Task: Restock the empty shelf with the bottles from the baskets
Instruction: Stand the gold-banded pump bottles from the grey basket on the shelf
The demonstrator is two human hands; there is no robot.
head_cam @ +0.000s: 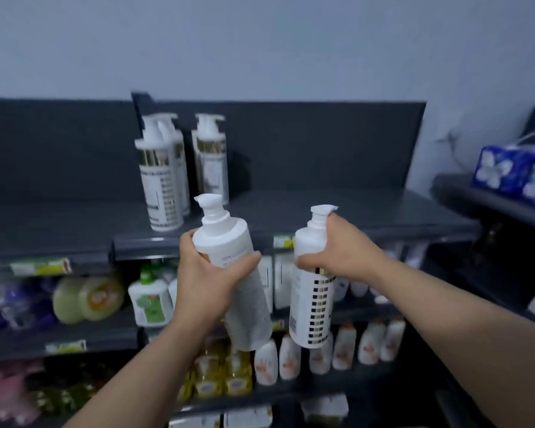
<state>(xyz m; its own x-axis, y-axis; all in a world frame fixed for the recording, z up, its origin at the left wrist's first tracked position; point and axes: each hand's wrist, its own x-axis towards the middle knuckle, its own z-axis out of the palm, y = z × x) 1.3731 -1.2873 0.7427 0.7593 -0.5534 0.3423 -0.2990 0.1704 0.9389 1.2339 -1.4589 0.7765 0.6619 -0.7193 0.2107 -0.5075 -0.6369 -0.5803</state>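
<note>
Your left hand (204, 273) is wrapped around the upper body of a white pump bottle (232, 267), thumb on its right side and fingers curled behind its left; the bottle tilts with its pump head leaning far-left. Your right hand (343, 251) is clamped on the shoulder of a second pump bottle (311, 288), fingers closed over the neck, one fingertip up against the pump head; this one hangs close to upright, its gold-and-black squared label facing you. The two bottles are near each other but apart, both held in the air just in front of the top shelf (322, 211). On that dark shelf, far left of your hands, three matching bottles on the shelf (167, 174) stand upright, two close together, one just right. The shelf's right stretch is bare. Lower shelves (74, 335) hold blurred mixed products. At far right sits a blue tissue pack (513, 174).
</note>
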